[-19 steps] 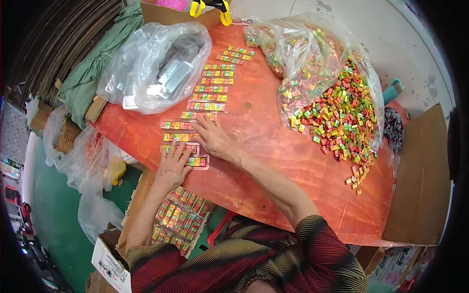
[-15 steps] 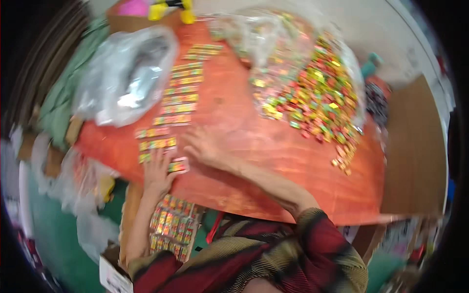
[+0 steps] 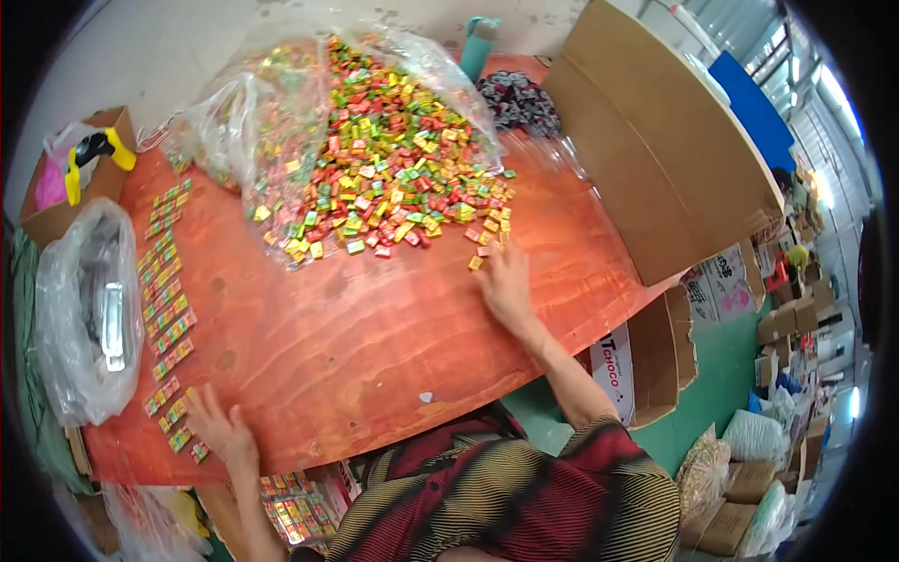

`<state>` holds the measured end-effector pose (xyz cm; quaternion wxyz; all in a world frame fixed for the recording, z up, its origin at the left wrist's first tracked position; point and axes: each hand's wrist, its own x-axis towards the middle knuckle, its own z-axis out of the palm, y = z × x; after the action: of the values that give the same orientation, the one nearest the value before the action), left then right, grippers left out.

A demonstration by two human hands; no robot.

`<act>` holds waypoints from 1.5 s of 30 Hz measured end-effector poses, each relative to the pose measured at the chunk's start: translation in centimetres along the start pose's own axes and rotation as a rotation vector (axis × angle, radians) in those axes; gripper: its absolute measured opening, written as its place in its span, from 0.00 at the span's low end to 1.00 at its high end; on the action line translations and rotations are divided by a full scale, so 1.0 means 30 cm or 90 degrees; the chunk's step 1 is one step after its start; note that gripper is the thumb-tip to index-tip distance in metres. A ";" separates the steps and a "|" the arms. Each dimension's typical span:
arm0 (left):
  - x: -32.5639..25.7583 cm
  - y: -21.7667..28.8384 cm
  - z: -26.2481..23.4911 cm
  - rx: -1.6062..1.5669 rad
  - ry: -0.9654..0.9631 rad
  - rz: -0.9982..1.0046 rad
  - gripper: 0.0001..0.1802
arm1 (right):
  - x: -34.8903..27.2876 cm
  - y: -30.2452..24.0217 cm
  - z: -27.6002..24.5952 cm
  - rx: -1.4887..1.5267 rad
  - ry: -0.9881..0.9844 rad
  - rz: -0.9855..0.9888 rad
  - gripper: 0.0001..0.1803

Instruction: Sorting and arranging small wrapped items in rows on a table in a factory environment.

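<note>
Head view: rows of pieces (image 3: 174, 330) lie arranged; a pile (image 3: 398, 164) remains loose. My left hand (image 3: 222, 433) has fingers apart; my right hand's (image 3: 508, 288), I cannot tell.

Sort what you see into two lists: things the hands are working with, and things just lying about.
In use:
- rows of coloured blocks, by the left hand
- loose blocks, at the right hand's fingertips

Apparently just lying about:
- bottle
- dark patterned bundle
- big cardboard panel
</note>
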<state>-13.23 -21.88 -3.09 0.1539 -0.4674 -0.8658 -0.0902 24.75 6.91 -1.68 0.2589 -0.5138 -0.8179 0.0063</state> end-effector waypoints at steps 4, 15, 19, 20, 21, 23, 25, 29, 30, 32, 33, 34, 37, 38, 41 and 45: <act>0.077 0.403 0.010 -0.197 -0.076 0.185 0.28 | 0.029 0.129 0.052 0.012 -0.038 0.146 0.28; 0.048 0.910 0.024 -0.345 -0.219 0.416 0.31 | 0.433 0.487 0.048 -0.020 0.139 0.090 0.25; 0.036 0.894 0.015 -0.311 -0.250 0.406 0.30 | 0.589 0.617 0.107 -0.176 0.059 0.178 0.32; 0.044 0.893 0.019 -0.307 -0.257 0.410 0.30 | 0.592 0.636 0.107 -0.174 0.055 0.185 0.32; 0.044 0.879 0.015 -0.299 -0.254 0.403 0.30 | 0.593 0.617 0.083 -0.092 0.021 0.157 0.30; 0.044 0.875 0.011 -0.297 -0.259 0.405 0.29 | 0.547 0.655 0.067 -0.018 -0.017 0.141 0.28; 0.047 0.872 0.010 -0.298 -0.248 0.401 0.28 | 0.440 0.671 0.063 0.121 -0.005 0.085 0.22; 0.059 0.874 0.007 -0.294 -0.223 0.445 0.27 | 0.212 0.556 -0.056 0.226 0.094 -0.053 0.12; 0.065 0.876 0.013 -0.294 -0.225 0.448 0.27 | 0.165 0.525 -0.069 0.226 0.094 -0.049 0.12; 0.080 0.885 0.026 -0.336 -0.162 0.546 0.26 | 0.067 0.461 -0.097 0.208 0.024 -0.043 0.11; 0.089 0.906 0.023 -0.336 -0.164 0.550 0.26 | 0.035 0.429 -0.112 0.207 0.025 -0.039 0.11; 0.090 0.941 0.013 -0.375 -0.127 0.570 0.25 | 0.009 0.393 -0.127 0.262 0.013 -0.046 0.12; 0.079 1.035 -0.007 -0.424 -0.011 0.594 0.25 | -0.075 0.278 -0.126 0.365 -0.019 -0.091 0.12; 0.079 1.053 -0.008 -0.432 0.070 0.595 0.25 | -0.094 0.237 -0.118 0.415 -0.038 -0.132 0.12; 0.103 1.063 -0.041 -0.329 0.014 0.584 0.24 | -0.109 0.104 -0.087 0.512 -0.056 -0.142 0.12; 0.110 0.979 -0.054 -0.255 0.049 0.491 0.23 | -0.082 0.068 -0.068 0.385 -0.102 -0.288 0.19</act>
<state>9.96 -3.74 -0.07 0.1147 -0.7735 -0.5872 -0.2093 28.17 5.28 -1.50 0.3292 -0.2186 -0.8893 0.2302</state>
